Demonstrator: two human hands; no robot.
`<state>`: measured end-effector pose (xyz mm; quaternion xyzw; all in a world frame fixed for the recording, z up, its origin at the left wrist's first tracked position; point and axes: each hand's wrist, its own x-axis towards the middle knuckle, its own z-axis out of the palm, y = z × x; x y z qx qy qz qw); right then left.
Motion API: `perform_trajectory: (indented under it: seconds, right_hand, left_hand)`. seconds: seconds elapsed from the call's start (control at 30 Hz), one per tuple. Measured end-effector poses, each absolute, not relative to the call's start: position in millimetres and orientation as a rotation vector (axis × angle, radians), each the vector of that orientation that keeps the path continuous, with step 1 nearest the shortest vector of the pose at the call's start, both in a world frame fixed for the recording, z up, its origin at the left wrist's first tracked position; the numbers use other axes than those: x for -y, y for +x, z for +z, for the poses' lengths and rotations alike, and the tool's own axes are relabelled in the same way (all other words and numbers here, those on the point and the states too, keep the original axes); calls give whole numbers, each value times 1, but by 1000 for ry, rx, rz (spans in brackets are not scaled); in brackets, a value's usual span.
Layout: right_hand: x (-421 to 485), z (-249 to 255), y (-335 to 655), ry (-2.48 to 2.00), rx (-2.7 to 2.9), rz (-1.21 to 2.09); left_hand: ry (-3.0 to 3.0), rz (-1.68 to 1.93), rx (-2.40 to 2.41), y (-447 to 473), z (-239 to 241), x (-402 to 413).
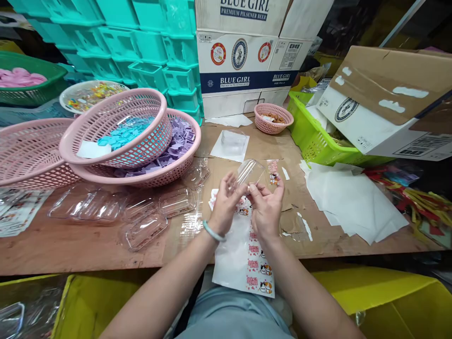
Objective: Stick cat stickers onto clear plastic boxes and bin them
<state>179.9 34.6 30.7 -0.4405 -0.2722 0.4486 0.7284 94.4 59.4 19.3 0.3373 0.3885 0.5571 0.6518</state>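
Between both hands, above the middle of the table, is a clear plastic blister case (251,170). My left hand (226,203), with a pale green bangle at the wrist, has its fingers closed around the case's left side. My right hand (265,212) pinches at the case's near right edge; whether a sticker is between those fingertips I cannot tell. Under my forearms lies a sticker sheet (231,261), its right column printed with pink lettering and cartoon cats, its left part bare. A loose cat sticker strip (273,170) lies just beyond my right fingers.
Several clear cases (144,231) lie on the left. Pink baskets (192,141) hold blue and purple pieces. At the back, a small pink basket (258,123) stands near a beer carton (243,56). Right are a green crate (300,127) and white paper sheets (353,202).
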Motion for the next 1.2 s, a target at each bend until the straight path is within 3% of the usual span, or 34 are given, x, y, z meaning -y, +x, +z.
perform_trajectory:
  seconds: [0.17,0.27,0.43,0.53,1.2]
  right_hand:
    - [-18,30,191,-1106,667,955]
    - [-12,31,212,-1178,734,928]
    - [10,38,210,-1234,930,1364]
    - [16,40,199,-1320,966,1450]
    - [8,44,202,-1468,1360,1301]
  left_hand:
    - [602,1212,-865,57,14,-20]
    - [640,986,-943,26,11,-12]
    - [687,802,-856,5,2,-1]
    - [709,792,-827,4,-6,-2]
    - [721,758,-839,2,-10,-7]
